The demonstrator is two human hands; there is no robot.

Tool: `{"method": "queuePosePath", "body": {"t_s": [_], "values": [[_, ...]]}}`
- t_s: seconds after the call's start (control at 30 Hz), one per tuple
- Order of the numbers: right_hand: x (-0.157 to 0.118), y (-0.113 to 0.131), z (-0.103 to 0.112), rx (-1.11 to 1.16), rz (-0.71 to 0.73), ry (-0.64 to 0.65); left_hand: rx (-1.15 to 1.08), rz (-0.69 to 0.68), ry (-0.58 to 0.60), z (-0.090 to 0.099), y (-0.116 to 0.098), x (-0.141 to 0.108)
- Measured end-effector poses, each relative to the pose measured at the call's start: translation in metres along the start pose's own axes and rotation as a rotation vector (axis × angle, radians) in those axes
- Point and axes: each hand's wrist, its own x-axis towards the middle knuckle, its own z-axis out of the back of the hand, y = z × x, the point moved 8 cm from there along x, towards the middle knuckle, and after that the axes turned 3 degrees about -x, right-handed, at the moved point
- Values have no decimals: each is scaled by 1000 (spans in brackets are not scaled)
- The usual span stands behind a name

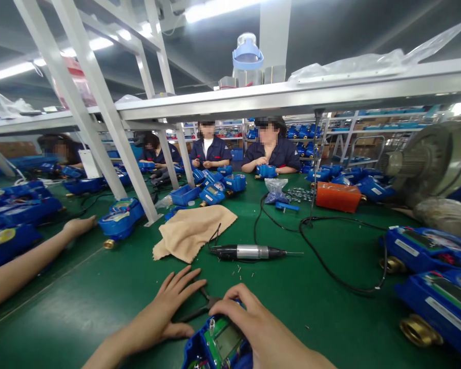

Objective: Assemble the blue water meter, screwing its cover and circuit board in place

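A blue water meter (194,346), its housing uncovered to show a green circuit board with a grey display, stands at the bottom centre of the head view. My right hand (253,318) is closed over its far right side, thumb and fingers curled on the rim. My left hand (172,302) is open, fingers spread flat near the table, thumb close to the meter's left edge. Between the hands lies a dark tool like pliers (200,311), partly hidden. Beyond them, an electric screwdriver (249,251) rests on the green table (330,328), with several small screws (239,271) scattered in front.
A tan cloth (195,230) lies behind the screwdriver, whose black cable (340,279) loops rightward. More blue meters (441,312) stand right; another (121,218) stands left, near a co-worker's arm (34,261). An orange box (338,197) sits farther back. A shelf (253,100) crosses overhead.
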Motion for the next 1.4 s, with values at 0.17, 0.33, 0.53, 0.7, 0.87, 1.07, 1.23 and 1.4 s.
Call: {"method": "queuePosePath", "body": {"t_s": [0.17,0.33,0.53,0.7,0.87,1.07,1.23,1.4], "values": [[0,-5,0,12,-13,-8,90,43,-133,-8,1,-7],[0,-3,1,17,-27,0,216,138,-304,3,27,-25],[0,4,4,-1,-65,4,368,549,-433,37,120,-79],[-1,9,6,1,-72,-1,463,851,-362,41,167,-123],[-3,14,13,-5,-99,-5,489,791,-501,49,140,-114],[0,13,14,-27,-92,-42,-512,336,-295,13,31,-47],[-1,8,17,29,-17,-201,-1151,9,36,-3,-68,-11],[1,-5,14,32,54,-344,-1385,-232,137,15,-92,20]]}}
